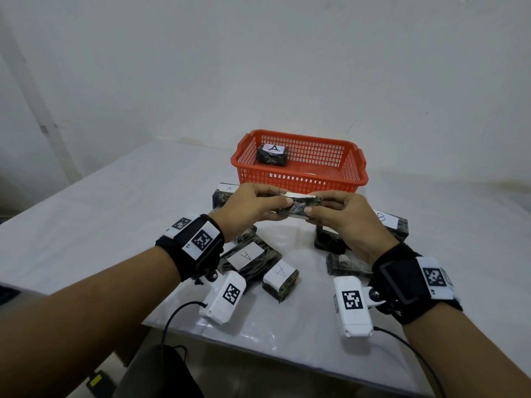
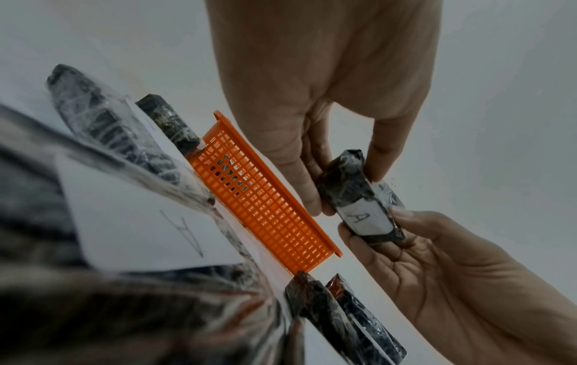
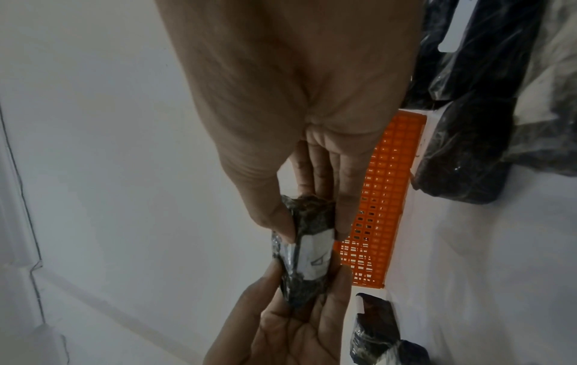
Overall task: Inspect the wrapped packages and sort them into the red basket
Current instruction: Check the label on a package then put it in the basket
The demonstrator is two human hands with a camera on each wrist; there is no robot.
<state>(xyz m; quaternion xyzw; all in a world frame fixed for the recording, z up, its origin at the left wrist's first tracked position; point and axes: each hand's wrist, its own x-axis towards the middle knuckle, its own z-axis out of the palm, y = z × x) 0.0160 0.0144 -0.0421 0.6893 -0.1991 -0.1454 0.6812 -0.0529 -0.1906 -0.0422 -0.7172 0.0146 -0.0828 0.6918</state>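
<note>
Both hands hold one dark wrapped package (image 1: 300,206) in the air just in front of the red basket (image 1: 287,180). My left hand (image 1: 280,198) pinches its left end between thumb and fingers, and my right hand (image 1: 316,203) pinches the right end. In the left wrist view the package (image 2: 349,187) shows a white label marked A. In the right wrist view the same package (image 3: 309,249) sits between the right hand's thumb and fingers. One package labelled A (image 1: 271,155) lies inside the basket at its left.
Several loose wrapped packages lie on the white table (image 1: 86,225) under and around my hands: two labelled A (image 1: 247,255) (image 1: 280,278), one labelled B (image 1: 388,221), and another A (image 1: 227,191) by the basket's left front. The table's near edge (image 1: 258,357) is close.
</note>
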